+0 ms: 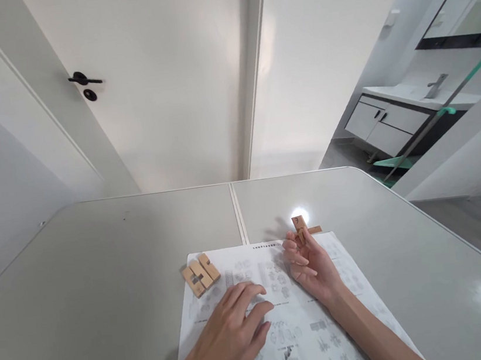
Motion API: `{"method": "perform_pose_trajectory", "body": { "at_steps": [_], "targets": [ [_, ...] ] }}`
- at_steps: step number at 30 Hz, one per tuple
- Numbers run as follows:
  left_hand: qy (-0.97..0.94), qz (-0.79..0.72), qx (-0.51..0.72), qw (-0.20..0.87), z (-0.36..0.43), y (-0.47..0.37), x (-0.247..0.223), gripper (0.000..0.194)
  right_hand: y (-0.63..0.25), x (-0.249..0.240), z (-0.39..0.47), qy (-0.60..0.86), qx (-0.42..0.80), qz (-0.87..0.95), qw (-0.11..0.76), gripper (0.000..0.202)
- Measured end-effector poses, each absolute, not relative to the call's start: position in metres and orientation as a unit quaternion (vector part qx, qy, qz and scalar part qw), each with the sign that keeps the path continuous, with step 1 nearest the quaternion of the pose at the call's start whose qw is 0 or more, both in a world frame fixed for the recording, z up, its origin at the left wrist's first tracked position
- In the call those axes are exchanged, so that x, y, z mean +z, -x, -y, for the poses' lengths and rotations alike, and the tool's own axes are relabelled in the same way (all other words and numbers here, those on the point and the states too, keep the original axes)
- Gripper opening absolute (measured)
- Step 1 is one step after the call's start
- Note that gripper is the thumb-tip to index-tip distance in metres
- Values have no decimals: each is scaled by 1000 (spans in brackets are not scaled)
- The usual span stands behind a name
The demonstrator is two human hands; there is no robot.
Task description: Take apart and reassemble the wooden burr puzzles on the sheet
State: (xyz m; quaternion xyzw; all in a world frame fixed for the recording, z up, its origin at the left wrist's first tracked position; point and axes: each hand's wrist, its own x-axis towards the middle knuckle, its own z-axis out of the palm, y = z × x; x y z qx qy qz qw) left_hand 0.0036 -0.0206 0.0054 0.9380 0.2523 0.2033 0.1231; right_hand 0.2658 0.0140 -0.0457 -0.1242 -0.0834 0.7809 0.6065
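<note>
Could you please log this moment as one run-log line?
left hand: over sheet, nothing seen in it | right hand: holding pieces near sheet's far edge | blocks: at sheet's far left corner

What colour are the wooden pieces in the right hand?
The wooden pieces are light brown, best seen in the head view.

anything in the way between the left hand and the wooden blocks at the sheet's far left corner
Nothing visible stands between the left hand and the wooden blocks; the printed sheet lies flat there. The right hand, holding wooden pieces, is off to the right.
</note>
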Motion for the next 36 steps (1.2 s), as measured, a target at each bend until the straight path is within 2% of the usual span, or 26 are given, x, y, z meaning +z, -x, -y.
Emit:
{"method": "perform_pose_trajectory", "body": {
  "at_steps": [13,17,20,27,32,36],
  "targets": [
    [-934,-267,166,172,18,-5,0,27,-266,-42,-16,120,783,71,606,13],
    [-925,-274,178,196,18,-5,-3,27,-262,-35,-14,120,804,104,573,32],
    [-913,-291,177,224,18,-5,-3,29,-258,-32,-10,132,818,155,538,40],
    [-793,-411,233,386,20,-5,-3,42,-253,-38,-3,96,871,284,390,43],
    [-706,-361,296,532,19,-4,-4,75,-251,-43,4,61,906,319,271,40],
    [-666,-301,286,619,18,-4,-3,95,-245,-43,9,33,929,326,171,37]
  ]
}}
